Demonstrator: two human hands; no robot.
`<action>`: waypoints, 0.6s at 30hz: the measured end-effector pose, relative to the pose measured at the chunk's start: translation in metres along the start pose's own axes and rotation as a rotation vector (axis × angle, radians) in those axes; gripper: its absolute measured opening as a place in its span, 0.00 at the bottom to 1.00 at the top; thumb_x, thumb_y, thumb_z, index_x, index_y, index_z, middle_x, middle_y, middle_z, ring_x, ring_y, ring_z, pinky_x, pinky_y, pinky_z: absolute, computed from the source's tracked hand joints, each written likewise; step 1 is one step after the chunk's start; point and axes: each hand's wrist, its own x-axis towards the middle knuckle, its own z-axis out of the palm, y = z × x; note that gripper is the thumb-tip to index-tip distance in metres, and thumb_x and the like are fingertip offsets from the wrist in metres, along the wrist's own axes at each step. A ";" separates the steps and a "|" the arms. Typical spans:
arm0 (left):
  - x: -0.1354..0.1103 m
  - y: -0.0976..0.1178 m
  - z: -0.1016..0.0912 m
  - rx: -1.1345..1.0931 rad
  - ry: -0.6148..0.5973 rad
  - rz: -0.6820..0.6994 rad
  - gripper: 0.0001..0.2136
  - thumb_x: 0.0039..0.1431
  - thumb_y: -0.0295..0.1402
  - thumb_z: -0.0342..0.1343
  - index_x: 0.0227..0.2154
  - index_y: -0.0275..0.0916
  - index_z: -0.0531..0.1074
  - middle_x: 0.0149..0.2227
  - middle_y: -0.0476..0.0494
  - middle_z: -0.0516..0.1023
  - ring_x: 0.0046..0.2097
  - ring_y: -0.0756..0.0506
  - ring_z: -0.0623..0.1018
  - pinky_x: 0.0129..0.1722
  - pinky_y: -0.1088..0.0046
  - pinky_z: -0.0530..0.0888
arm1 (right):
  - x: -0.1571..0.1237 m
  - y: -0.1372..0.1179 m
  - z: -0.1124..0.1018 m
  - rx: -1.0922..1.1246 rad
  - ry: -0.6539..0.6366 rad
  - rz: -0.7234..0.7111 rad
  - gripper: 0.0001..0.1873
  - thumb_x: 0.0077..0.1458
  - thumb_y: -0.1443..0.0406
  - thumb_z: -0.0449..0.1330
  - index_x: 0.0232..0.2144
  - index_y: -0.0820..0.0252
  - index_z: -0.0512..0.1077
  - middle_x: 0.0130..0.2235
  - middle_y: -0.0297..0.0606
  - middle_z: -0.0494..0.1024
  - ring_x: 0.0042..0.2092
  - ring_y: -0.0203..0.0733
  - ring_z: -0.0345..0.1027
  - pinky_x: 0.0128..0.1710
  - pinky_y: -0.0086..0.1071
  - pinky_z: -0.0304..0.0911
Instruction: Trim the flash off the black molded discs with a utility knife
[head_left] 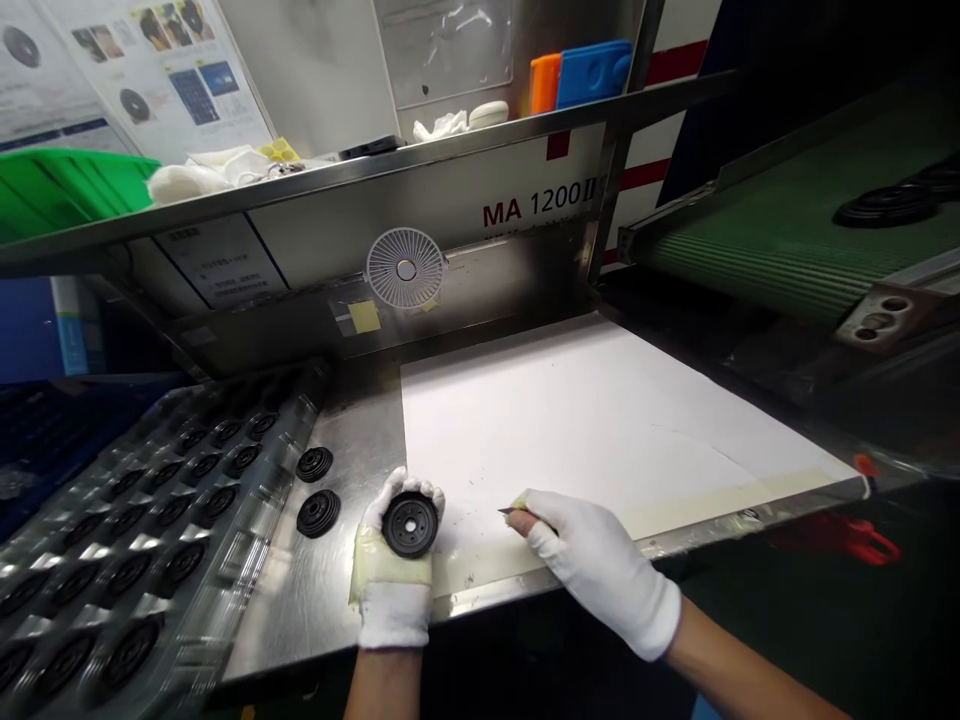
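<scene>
Beside the left hand point(394, 605), two black discs point(318, 513) lie on steel point(360, 430)

The left hand point(394, 600) wears a white knit cotton glove point(394, 625) ending in a plain cuff at the wrist, and the right hand point(600, 570) wears a matching glove point(622, 590). A pale yellowish wrap point(519, 502) covers a right fingertip, a translucent yellowish band point(394, 560) seems to circle the left glove, and both forearms point(750, 670) are bare.

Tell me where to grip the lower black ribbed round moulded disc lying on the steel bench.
Pinch the black ribbed round moulded disc by its outer rim, coming down from above on its right side: it lies flat on the steel bench, and the clear plastic tray crowds its left.
</scene>
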 end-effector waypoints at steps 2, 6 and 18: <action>-0.004 -0.001 0.004 0.030 -0.020 0.048 0.05 0.48 0.26 0.55 0.30 0.36 0.71 0.27 0.47 0.71 0.32 0.48 0.73 0.38 0.66 0.73 | 0.000 -0.007 0.000 0.011 0.000 -0.062 0.17 0.62 0.57 0.44 0.27 0.55 0.66 0.26 0.31 0.71 0.27 0.36 0.63 0.28 0.26 0.53; -0.014 -0.013 0.017 0.020 -0.040 0.101 0.07 0.48 0.26 0.55 0.33 0.37 0.71 0.29 0.47 0.72 0.33 0.49 0.73 0.38 0.66 0.73 | -0.002 -0.030 0.015 -0.004 0.031 -0.094 0.17 0.62 0.58 0.44 0.26 0.56 0.65 0.26 0.31 0.71 0.27 0.35 0.63 0.26 0.27 0.51; -0.008 0.001 0.022 -0.024 0.041 0.004 0.04 0.49 0.25 0.53 0.28 0.37 0.71 0.28 0.47 0.71 0.33 0.49 0.73 0.40 0.65 0.73 | -0.003 0.008 -0.049 0.073 -0.063 -0.050 0.14 0.58 0.55 0.50 0.27 0.53 0.69 0.26 0.28 0.71 0.28 0.35 0.64 0.28 0.27 0.55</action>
